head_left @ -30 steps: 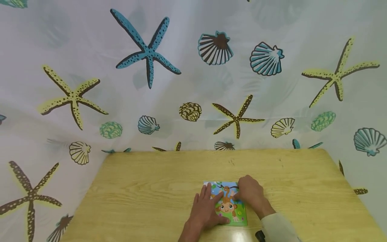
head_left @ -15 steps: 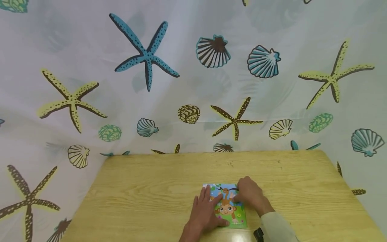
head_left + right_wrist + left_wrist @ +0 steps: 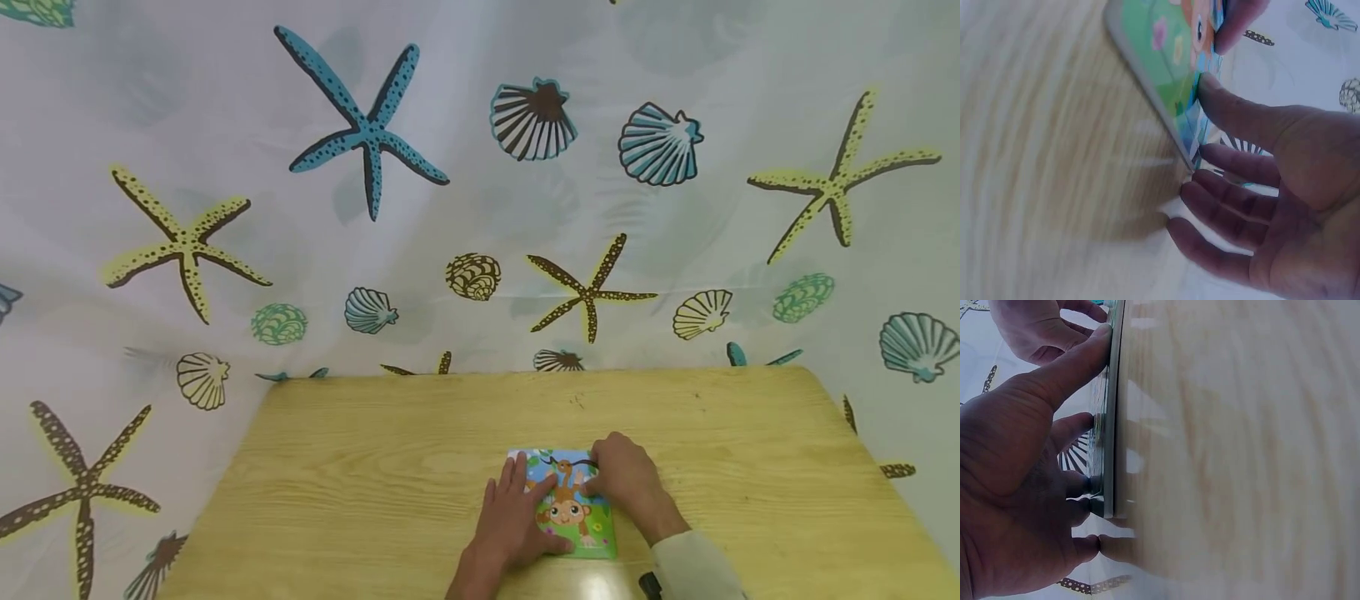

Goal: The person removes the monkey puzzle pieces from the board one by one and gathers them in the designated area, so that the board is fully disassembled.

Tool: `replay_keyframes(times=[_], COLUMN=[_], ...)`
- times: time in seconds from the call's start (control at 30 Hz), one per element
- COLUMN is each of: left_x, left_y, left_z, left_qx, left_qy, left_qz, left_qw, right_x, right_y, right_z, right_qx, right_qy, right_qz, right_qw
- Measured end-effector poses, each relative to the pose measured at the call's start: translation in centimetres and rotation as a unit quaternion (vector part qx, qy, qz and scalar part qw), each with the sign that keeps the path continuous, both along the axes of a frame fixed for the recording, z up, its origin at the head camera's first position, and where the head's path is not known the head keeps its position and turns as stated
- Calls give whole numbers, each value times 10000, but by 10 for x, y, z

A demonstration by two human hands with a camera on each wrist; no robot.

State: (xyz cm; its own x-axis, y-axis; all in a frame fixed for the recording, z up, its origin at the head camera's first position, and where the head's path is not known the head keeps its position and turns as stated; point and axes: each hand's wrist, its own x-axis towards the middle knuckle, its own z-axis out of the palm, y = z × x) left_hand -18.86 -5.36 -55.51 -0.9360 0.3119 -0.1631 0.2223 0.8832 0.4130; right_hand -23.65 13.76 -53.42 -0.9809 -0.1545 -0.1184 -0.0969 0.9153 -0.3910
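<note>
A thin square monkey picture puzzle (image 3: 566, 512) lies flat on the table; faint seams cross its picture in the right wrist view. My left hand (image 3: 510, 521) rests over its left side with fingers spread and fairly straight. The left thumb (image 3: 1085, 359) presses near the board's lower edge, and some fingertips touch its face. At the upper right corner my right hand (image 3: 626, 479) grips the board, fingers bent round the corner. Its thumb (image 3: 1235, 106) sits on the picture. Part of the picture's left side is hidden under the left hand.
The wood-grain table (image 3: 360, 475) extends around the board on all sides. Behind it and at both sides hangs a white curtain (image 3: 450, 217) printed with starfish and shells. A small black object (image 3: 649, 585) shows beside the right sleeve (image 3: 693, 567).
The head view tilts slightly and returns. Both hands keep nearly the same places on the puzzle, which has not visibly moved on the table.
</note>
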Motion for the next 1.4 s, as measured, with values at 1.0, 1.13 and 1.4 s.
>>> replay_keyframes(times=[1.0,1.13,1.4], left_x=[4,3,-1], left_y=[1,2,-1], left_z=[-2,-2,-2], left_qx=[103,216,131], left_qy=[-41,-64,-151], left_qz=[44,42,53], left_qw=[9999,9997,9998], right_x=[-15,-21,-20], right_y=[2,4,5], right_z=[7,7,4], right_qx=[888,917,528], right_qy=[-387,-594,-576], right_qz=[863,827,667], right_qw=[9916,9906,9947])
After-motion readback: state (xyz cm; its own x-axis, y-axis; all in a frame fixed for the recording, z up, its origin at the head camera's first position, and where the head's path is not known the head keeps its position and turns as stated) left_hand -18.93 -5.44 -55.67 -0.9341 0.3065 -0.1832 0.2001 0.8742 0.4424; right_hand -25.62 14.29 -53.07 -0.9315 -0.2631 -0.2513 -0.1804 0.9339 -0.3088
